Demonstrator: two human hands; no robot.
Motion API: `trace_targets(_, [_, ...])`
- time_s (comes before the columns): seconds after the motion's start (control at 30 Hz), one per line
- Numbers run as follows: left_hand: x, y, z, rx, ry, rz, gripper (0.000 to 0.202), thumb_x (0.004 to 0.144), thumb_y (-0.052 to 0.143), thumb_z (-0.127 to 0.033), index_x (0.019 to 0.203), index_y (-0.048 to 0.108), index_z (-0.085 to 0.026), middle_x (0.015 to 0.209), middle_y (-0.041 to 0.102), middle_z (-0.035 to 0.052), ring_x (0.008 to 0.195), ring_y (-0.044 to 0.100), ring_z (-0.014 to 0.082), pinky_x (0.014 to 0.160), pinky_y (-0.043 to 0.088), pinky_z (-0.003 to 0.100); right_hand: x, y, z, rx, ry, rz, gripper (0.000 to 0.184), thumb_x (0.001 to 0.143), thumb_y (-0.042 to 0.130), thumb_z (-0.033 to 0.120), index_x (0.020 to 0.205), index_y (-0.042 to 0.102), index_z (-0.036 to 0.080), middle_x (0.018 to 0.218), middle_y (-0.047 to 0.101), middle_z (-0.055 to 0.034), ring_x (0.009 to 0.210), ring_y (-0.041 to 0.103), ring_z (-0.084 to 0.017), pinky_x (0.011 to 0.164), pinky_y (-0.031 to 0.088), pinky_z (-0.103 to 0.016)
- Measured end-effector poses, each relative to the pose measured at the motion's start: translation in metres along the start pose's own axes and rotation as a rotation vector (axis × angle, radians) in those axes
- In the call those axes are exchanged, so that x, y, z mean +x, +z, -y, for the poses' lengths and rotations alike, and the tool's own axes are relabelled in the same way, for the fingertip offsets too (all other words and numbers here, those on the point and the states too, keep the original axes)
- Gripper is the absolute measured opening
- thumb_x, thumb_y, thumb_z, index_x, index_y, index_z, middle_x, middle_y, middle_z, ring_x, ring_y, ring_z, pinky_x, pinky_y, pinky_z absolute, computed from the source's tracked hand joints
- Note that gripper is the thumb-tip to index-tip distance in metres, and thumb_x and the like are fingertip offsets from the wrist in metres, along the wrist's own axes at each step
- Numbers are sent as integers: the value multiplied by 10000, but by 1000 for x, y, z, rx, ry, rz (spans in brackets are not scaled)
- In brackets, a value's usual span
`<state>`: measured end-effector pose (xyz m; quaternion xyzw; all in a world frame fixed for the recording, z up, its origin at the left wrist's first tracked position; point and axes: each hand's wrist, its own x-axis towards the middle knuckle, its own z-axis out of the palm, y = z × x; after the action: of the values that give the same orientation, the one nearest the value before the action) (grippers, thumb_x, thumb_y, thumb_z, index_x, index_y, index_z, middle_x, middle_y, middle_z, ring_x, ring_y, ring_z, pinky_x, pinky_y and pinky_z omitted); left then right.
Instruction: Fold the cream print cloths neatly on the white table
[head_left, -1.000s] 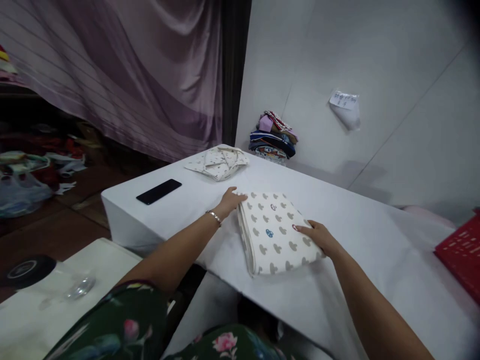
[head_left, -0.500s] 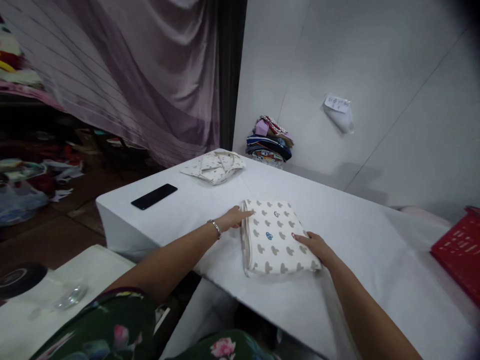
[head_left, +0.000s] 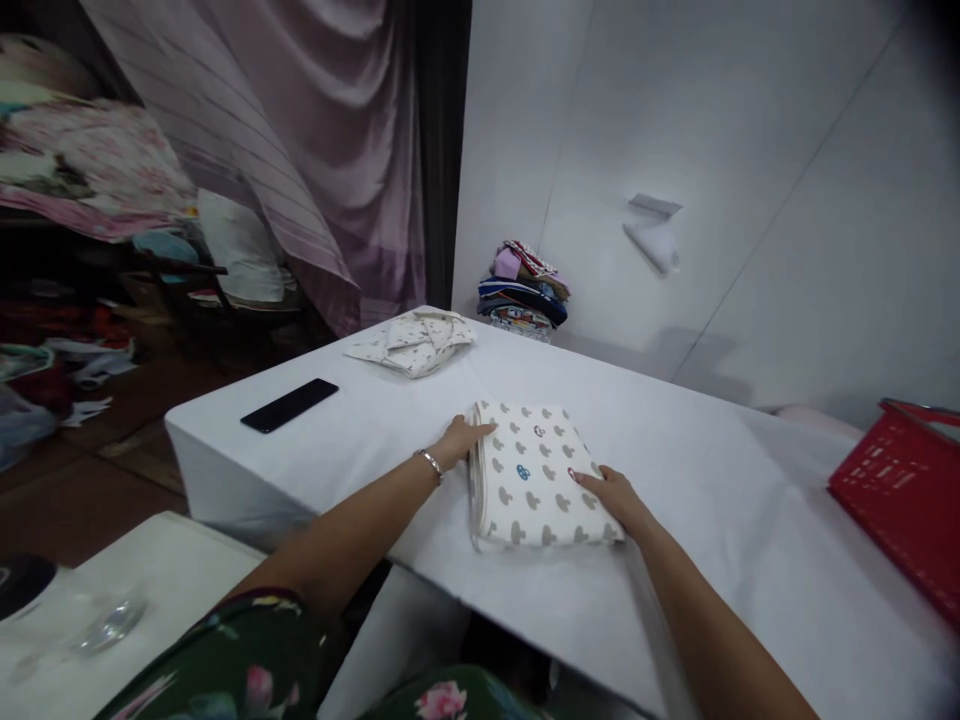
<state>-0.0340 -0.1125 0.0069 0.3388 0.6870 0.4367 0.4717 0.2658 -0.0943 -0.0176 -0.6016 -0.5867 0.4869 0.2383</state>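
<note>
On the white-covered table [head_left: 675, 450] lies a folded cloth [head_left: 536, 505], white with grey mushroom-like prints and one blue print. My left hand [head_left: 456, 440], with a bracelet at the wrist, grips its left folded edge, one finger stretched over the top. At the right edge my right hand [head_left: 613, 495] has its thumb on top, and the other fingers are partly hidden by the hand and cloth. Farther back sits another folded white garment [head_left: 420, 343] with small prints. A black phone [head_left: 290, 405] lies flat to the left of it.
A red plastic basket [head_left: 900, 500] stands at the right. Folded clothes are stacked [head_left: 523, 290] by the wall at the back. A purple curtain [head_left: 345, 150] hangs behind the table's left end. A white surface [head_left: 112, 590] is at lower left.
The view has turned a little to the right, so the table and cloth sit farther left. More behind the curtain's left edge shows. Both hands stay at the folded cloth's sides.
</note>
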Motion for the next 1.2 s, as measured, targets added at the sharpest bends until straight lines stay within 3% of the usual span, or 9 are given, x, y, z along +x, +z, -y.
trace_targets(0.17, [-13,-7,3,12,-18,122,1145,552,800,-340,1429,110,-83,1307,438,261,1046,545,316,727,498,350,2,-1,-2,-63,-10,-34,567,650,666,570,1007,632,131,899,701,-96,797,657,-236,642,497,-267])
trace_targets(0.3, [-12,-3,9,89,65,25,1055,563,782,-244,1423,185,-111,1295,460,219,1094,513,306,848,452,349,-1,-2,4,-148,-22,-47,603,640,641,614,998,636,129,924,695,-103,822,649,-248,653,486,-281])
trace_targets(0.43, [-7,0,14,45,136,-30,1040,603,758,-247,1437,148,-134,1245,497,191,1051,539,271,902,414,344,-4,-1,8,-232,-37,-62,598,654,613,642,967,634,133,931,693,-105,827,646,-249,649,471,-278])
trace_targets(0.63, [-9,1,15,-112,106,51,1059,598,773,-285,1440,138,-181,1297,458,192,1074,528,280,843,451,336,-2,-1,3,-226,-57,-54,580,672,600,637,963,638,136,914,697,-104,809,651,-244,626,473,-271])
trace_targets(0.83, [-15,-2,11,-176,-69,95,1122,577,795,-281,1437,86,-157,1357,384,243,1096,512,333,770,491,387,-4,-1,6,-380,-86,-106,643,698,555,645,1062,628,121,979,672,-136,877,630,-281,714,478,-340])
trace_targets(0.9, [-18,-5,13,-233,-70,103,1072,613,777,-302,1434,106,-146,1366,374,243,1110,506,325,777,491,380,-7,1,9,-558,-176,-230,674,723,535,631,1162,576,121,1087,622,-161,994,581,-312,792,460,-388])
trace_targets(1.0, [-28,-11,20,-345,-72,137,991,675,732,-306,1426,117,-106,1315,436,242,1059,548,279,768,498,345,-15,14,17,-700,-470,-357,551,811,487,511,1224,524,148,1179,559,-146,1101,504,-298,888,420,-420])
trace_targets(1.1, [-44,-14,30,-357,-94,161,932,728,674,-262,1420,86,-52,1169,553,228,934,601,230,754,501,326,-31,41,32,-625,-761,-244,377,869,451,413,1135,574,176,1110,589,-105,1059,519,-241,910,419,-384])
trace_targets(1.2, [-61,-13,36,-272,-68,159,867,743,632,-212,1418,109,-58,991,634,154,839,610,193,731,496,300,-52,76,47,-585,-925,-30,350,862,498,433,1111,579,201,1071,596,-90,1013,530,-230,882,437,-372])
